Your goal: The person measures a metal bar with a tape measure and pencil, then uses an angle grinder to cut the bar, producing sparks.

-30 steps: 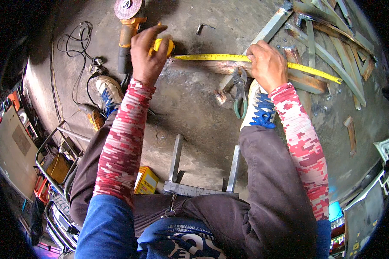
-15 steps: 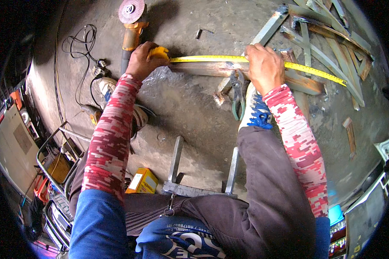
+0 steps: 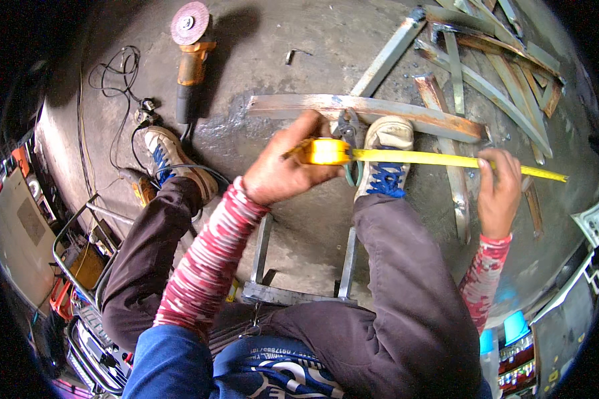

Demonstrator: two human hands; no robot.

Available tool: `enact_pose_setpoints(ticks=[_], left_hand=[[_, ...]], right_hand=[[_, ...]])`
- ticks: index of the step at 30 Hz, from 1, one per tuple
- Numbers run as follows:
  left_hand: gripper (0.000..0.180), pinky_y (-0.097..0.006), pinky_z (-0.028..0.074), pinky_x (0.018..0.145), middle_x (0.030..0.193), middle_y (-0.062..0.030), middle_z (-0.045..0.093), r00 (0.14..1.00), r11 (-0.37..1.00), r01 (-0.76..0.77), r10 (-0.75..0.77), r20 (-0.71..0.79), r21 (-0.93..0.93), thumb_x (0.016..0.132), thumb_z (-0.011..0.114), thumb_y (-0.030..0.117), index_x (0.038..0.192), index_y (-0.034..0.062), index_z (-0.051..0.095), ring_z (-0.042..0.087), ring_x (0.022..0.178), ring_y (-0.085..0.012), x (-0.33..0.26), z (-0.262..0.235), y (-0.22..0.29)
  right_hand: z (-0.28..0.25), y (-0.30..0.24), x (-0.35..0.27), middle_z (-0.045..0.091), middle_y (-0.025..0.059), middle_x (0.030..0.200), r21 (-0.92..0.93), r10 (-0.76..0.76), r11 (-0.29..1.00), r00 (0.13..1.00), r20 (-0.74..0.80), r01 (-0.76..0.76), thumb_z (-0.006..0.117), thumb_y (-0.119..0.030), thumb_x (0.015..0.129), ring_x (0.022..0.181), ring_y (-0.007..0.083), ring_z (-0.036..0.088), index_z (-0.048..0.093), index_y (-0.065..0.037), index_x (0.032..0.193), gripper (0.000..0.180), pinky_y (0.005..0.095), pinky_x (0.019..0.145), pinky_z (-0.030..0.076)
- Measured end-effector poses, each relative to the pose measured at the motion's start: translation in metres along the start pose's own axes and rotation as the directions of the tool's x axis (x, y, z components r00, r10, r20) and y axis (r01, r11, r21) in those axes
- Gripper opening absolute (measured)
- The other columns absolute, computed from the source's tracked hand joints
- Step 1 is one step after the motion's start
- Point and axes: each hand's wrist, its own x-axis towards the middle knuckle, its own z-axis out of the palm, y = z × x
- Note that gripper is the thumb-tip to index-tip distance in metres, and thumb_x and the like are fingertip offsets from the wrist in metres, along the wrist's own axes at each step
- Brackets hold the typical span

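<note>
Since the earlier frame, the tape measure (image 3: 329, 151) and both hands have shifted off the metal bar (image 3: 286, 103) toward the person, the left hand (image 3: 279, 167) also moving rightward and the right hand (image 3: 500, 193) farther right. The tape measure hangs above the floor (image 3: 306, 229), its case in the left hand and its yellow blade (image 3: 419, 157) drawn out rightward, crossing over the right shoe (image 3: 387, 136). The left fingers curl around the case; the right thumb and fingers are pinched together on the blade, short of its free end. The bar lies on the floor beyond the blade, toward the floor's far side, its long axis running left to right, roughly along the blade's. The left hand is nearer to it; whether those fingers touch it cannot be told. The case is yellow and glossy, the blade slender and nearly straight, its markings blurred. The bar is grey, streaked with rust brown. Pliers (image 3: 348, 130) stand out beside the shoe.
</note>
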Motion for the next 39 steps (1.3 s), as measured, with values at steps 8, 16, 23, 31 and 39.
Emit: enact_pose_setpoints(ticks=[8, 16, 23, 31, 39], left_hand=[[0.054, -0.030, 0.049, 0.081, 0.099, -0.0036, 0.055, 0.986, 0.984, -0.166, 0.165, -0.023, -0.069, 0.077, 0.093, 0.011, 0.108, 0.0074, 0.048, 0.056, 0.093, -0.0120, 0.030, 0.110, 0.025], [0.054, -0.043, 0.052, 0.077, 0.094, -0.0163, 0.060, 0.971, 0.967, -0.238, 0.236, 0.028, 0.095, 0.078, 0.091, 0.025, 0.109, 0.0024, 0.054, 0.064, 0.087, -0.0369, 0.037, 0.144, 0.042], [0.045, -0.032, 0.051, 0.085, 0.099, -0.0089, 0.066, 0.997, 0.979, 0.059, -0.048, 0.064, -0.196, 0.095, 0.079, 0.037, 0.114, 0.0012, 0.058, 0.061, 0.094, -0.0156, 0.034, 0.135, 0.057], [0.041, -0.027, 0.051, 0.083, 0.102, -0.0034, 0.066, 0.926, 0.902, 0.345, -0.282, 0.251, -0.261, 0.097, 0.076, 0.037, 0.112, 0.0007, 0.064, 0.060, 0.095, -0.0106, 0.058, 0.133, 0.075], [0.018, -0.026, 0.048, 0.073, 0.093, 0.0012, 0.060, 0.952, 0.859, 0.294, -0.303, 0.046, -0.420, 0.096, 0.068, 0.015, 0.106, 0.0022, 0.061, 0.055, 0.084, -0.0086, 0.050, 0.167, 0.065]], right_hand=[[0.037, -0.049, -0.092, 0.064, 0.0126, 0.129, 0.847, 0.652, 0.129, 0.688, 0.318, -0.515, 0.053, -0.029, 0.110, 0.107, 0.0226, 0.068, 0.055, 0.000, 0.137, 0.039, 0.0335, 0.089, 0.055], [0.064, -0.050, -0.082, 0.059, 0.0233, 0.142, 0.818, 0.371, -0.539, 0.816, 0.443, -0.200, 0.037, -0.038, 0.114, 0.135, 0.0335, 0.055, 0.057, -0.005, 0.122, 0.040, 0.0497, 0.117, 0.040], [0.050, -0.050, -0.072, 0.063, 0.0232, 0.135, 0.921, 0.581, -0.337, 0.726, 0.368, -0.197, 0.036, -0.039, 0.115, 0.123, 0.0369, 0.064, 0.055, -0.004, 0.124, 0.040, 0.0503, 0.105, 0.053], [0.043, -0.056, -0.057, 0.069, 0.0200, 0.130, 0.954, 0.441, 0.039, 0.862, 0.250, -0.297, 0.039, -0.032, 0.115, 0.119, 0.0248, 0.066, 0.062, 0.004, 0.124, 0.043, 0.0383, 0.104, 0.052], [0.046, -0.058, -0.050, 0.072, 0.0182, 0.125, 0.979, 0.407, 0.083, 0.903, 0.138, -0.187, 0.039, -0.024, 0.115, 0.122, 0.0252, 0.064, 0.067, 0.006, 0.119, 0.041, 0.0406, 0.111, 0.046]])
